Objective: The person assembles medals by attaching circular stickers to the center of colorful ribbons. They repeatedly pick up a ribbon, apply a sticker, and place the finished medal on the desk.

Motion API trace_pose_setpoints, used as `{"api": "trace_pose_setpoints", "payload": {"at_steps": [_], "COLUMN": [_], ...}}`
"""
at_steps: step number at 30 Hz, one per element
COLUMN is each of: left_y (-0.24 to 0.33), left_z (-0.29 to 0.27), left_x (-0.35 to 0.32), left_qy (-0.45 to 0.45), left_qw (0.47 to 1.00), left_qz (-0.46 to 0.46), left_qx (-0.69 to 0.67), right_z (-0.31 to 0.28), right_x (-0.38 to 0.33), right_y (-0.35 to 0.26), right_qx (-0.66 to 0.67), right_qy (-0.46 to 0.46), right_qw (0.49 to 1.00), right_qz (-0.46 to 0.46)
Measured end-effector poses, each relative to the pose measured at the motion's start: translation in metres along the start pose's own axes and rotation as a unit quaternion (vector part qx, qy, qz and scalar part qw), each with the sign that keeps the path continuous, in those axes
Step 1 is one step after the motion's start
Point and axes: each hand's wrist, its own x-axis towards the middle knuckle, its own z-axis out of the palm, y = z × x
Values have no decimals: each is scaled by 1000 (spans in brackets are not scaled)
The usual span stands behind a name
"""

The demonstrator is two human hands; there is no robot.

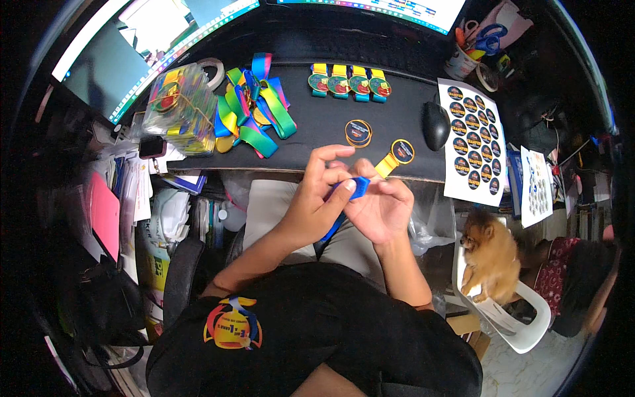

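My left hand [316,198] is raised just in front of the desk's near edge, its thumb and fingers pinching a folded blue ribbon [359,188]. Palm up beside it, my right hand [380,208] has its fingers curled against the same ribbon. A blue length hangs below the hands toward my lap. Beyond my right hand a round gold-rimmed medal [402,151] with a dark face lies on the desk, its yellow ribbon end running back behind my fingers. Left of that medal rest a dark round disc [358,133] and a gold ring, overlapping.
Several finished medals [359,85] stand in a row at the back. Leftward lie a heap of coloured ribbons [254,109] and a stack of bagged medals [177,109]. A mouse [435,126] and sticker sheet [473,142] are rightward. A small dog [493,258] sits on a white chair [529,331].
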Motion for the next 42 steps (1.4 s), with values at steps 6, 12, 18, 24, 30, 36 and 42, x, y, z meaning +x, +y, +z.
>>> {"api": "trace_pose_setpoints", "payload": {"at_steps": [6,12,18,24,30,36,42], "left_y": [-14,-15,-20,-23,-15,13,21], "left_z": [7,7,18,7,-12,-20,-19], "left_x": [-6,-13,-17,-16,-22,-38,-45], "left_qy": [41,-68,12,-86,-169,-172,-97], "left_qw": [968,976,998,981,942,936,976], "left_qz": [113,-205,-47,-174,-275,-255,-110], "left_qx": [219,22,34,28,93,170,159], "right_z": [-2,-11,-9,-9,-27,-40,-43], "right_x": [-17,-25,-34,-33,-17,-9,-10], "right_y": [16,-13,-12,-10,-36,-40,-41], "right_qx": [-444,-739,-526,-708,-859,-858,-854], "right_qy": [183,222,235,289,291,308,326], "right_qw": [866,598,817,609,308,292,297], "right_qz": [-139,-215,-27,-211,-288,-290,-274]}}
